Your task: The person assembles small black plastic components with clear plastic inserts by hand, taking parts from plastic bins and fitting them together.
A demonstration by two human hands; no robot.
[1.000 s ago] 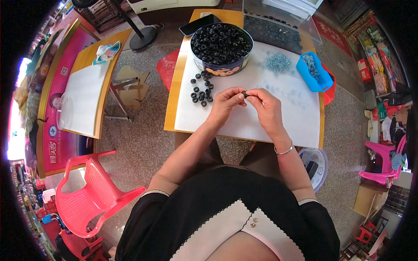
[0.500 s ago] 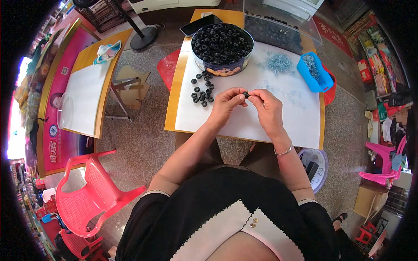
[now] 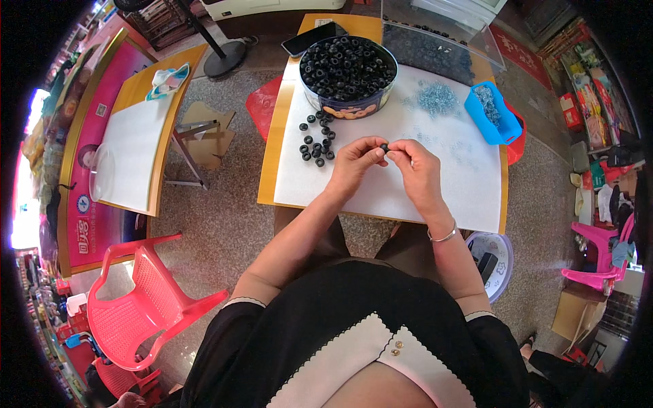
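A small round black part (image 3: 384, 147) is pinched between the fingertips of both my hands, over the white tabletop (image 3: 299, 183). My left hand (image 3: 355, 163) grips it from the left with thumb and forefinger. From the right, my right hand (image 3: 418, 170) closes on the same part; its fingers hide some of it. Left of my hands lies a loose group of black ring-shaped parts (image 3: 320, 151). Beyond them stands a round tub (image 3: 350, 111) heaped with the same kind of parts. Tiny clear-bluish pieces (image 3: 437, 99) form a pile at the far right.
A blue plastic basket (image 3: 507, 129) of clear pieces sits at the table's right edge. Behind are a transparent box (image 3: 435, 51) with black parts and a phone (image 3: 314, 39). A pink chair (image 3: 146, 306) stands at left, a patterned basin (image 3: 500, 265) below the table at right.
My hands stay almost still, both still pinching the black part. At the lower right, another person's dark-clothed leg has come further into view.
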